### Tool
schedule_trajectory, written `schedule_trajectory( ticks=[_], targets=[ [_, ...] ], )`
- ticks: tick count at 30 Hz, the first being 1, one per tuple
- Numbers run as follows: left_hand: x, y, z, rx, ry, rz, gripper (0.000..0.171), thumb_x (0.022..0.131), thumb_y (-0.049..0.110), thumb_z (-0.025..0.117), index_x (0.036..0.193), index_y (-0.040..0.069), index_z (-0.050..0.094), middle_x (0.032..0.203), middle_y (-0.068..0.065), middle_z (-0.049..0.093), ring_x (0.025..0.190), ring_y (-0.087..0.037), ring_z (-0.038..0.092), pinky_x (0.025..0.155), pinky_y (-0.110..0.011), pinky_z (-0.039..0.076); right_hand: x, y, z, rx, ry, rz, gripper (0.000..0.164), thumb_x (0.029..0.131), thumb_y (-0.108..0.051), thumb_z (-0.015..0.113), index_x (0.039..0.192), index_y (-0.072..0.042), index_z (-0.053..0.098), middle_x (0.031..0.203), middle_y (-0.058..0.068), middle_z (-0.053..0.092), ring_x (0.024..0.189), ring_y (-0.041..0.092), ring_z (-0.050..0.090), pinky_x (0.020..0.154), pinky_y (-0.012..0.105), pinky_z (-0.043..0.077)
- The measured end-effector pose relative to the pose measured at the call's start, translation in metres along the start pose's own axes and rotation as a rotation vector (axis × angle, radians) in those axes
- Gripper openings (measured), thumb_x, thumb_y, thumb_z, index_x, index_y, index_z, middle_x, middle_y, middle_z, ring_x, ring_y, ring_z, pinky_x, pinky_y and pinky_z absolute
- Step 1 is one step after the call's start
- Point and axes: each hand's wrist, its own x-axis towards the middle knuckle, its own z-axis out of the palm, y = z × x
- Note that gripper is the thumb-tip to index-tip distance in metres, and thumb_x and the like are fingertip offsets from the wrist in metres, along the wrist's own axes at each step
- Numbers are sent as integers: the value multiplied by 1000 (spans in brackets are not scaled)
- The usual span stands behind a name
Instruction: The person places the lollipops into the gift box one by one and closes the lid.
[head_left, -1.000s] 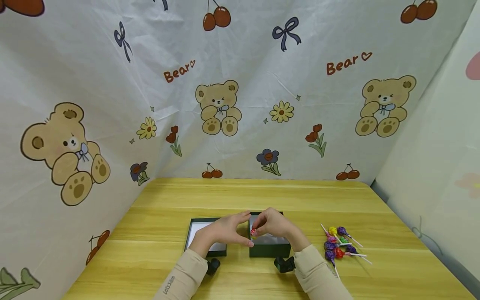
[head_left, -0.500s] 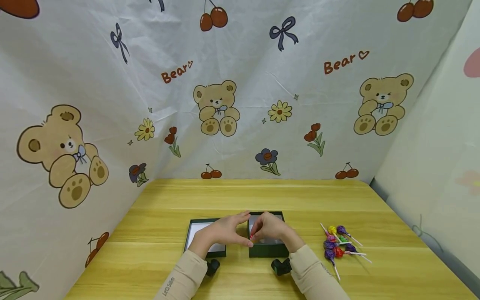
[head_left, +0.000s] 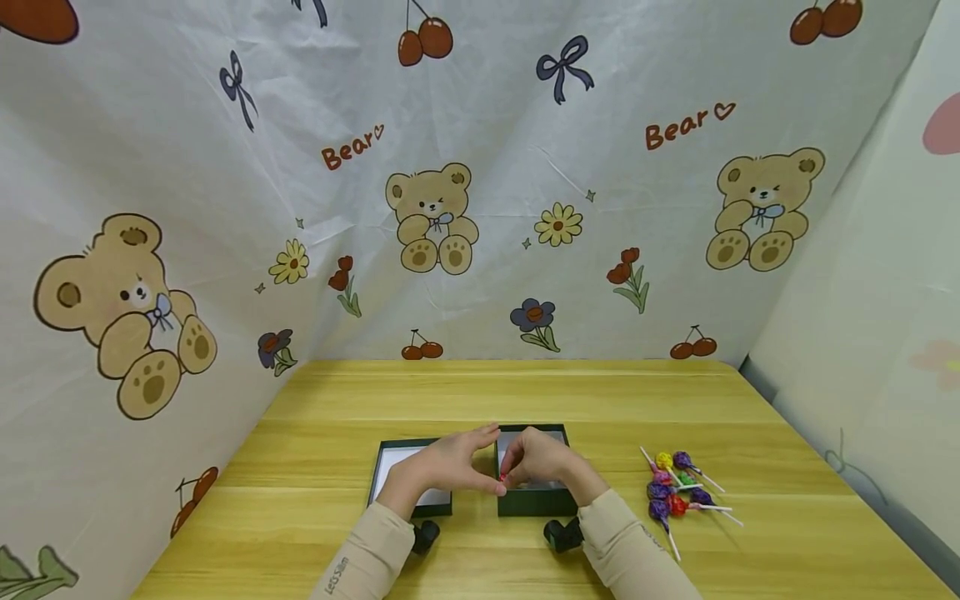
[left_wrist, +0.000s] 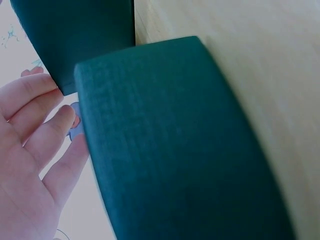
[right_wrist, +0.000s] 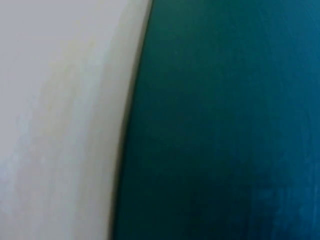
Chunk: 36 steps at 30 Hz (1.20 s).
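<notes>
hands at the dark green box: grip and contents

right hand: fingers curled, tips pinching a small red-wrapped sweet at the left inner edge of the open dark green rectangular cardboard box. the hand lies over the box's grey-lined interior and hides most of it; nothing else can be made out inside. the sweet's stick, if any, is hidden by the fingers. the right wrist view shows only blurred green wall beside a pale surface.

left hand: spread, fingers straight and relaxed, thumb and forefinger forming a wide arc. it rests between the 2 containers, the thumb tip close to the sweet; contact cannot be told. in the left wrist view the fingers lie extended beside green card walls, gripping nothing.

shallow dark green box lid with white lining: lies upturned just left of the box, partly covered by the left hand. no contents visible on the exposed lining.

loose heap of wrapped lollipops on white sticks: purple, red, yellow, green and pink wrappers, lying on the yellow wooden table to the right of the box, well apart from both hands.

both arms wear beige sleeves, each with a black wrist-mounted device beneath it.
</notes>
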Motion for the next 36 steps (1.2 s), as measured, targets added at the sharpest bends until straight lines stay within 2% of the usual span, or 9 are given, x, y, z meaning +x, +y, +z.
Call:
schedule_trajectory(
  ticks=[8, 13, 20, 23, 30, 36],
  targets=[
    [-1, 1, -1, -15, -8, -3, 94, 86, 52, 75, 159, 13, 30, 168, -2, 23, 152, -27, 28, 118, -50, 35, -1, -4, 0, -41, 31, 33, 4, 82, 2, 78, 85, 0, 77, 76, 4, 74, 66, 11, 66, 64, 30, 59],
    [-2, 1, -2, -10, -4, -8, 95, 86, 54, 74, 159, 15, 29, 167, -1, 24, 152, -28, 30, 117, -50, 37, -4, -16, -7, -67, 88, 37, 4, 83, -2, 78, 87, -2, 76, 80, 3, 74, 72, 13, 66, 69, 34, 58],
    [-3, -1, -2, -12, 6, -13, 96, 84, 57, 75, 159, 17, 30, 167, 0, 25, 152, -26, 29, 118, -51, 36, -15, -24, -26, -35, 138, -3, 11, 87, -4, 76, 95, 3, 75, 89, 9, 74, 78, 13, 67, 75, 39, 59],
    [-3, -1, -1, -10, 4, -20, 95, 84, 57, 75, 159, 17, 32, 167, 1, 25, 152, -25, 28, 119, -51, 35, -23, -23, -38, -15, 190, -26, 15, 89, -6, 74, 100, 4, 75, 95, 12, 74, 81, 13, 66, 78, 43, 59],
    [-2, 2, 0, -9, 0, -12, 95, 84, 55, 75, 159, 17, 32, 168, 2, 23, 153, -25, 27, 120, -50, 34, -57, -15, -77, 64, 321, 5, 25, 93, -11, 71, 113, 5, 71, 111, 18, 71, 93, 16, 68, 89, 43, 58],
    [-2, 1, -2, -5, -15, -8, 94, 85, 56, 74, 159, 18, 30, 168, 3, 20, 153, -25, 27, 120, -49, 34, -92, 11, -109, 10, 392, 46, 34, 96, -16, 68, 120, 8, 66, 118, 23, 69, 95, 11, 68, 92, 44, 57]
  ],
)
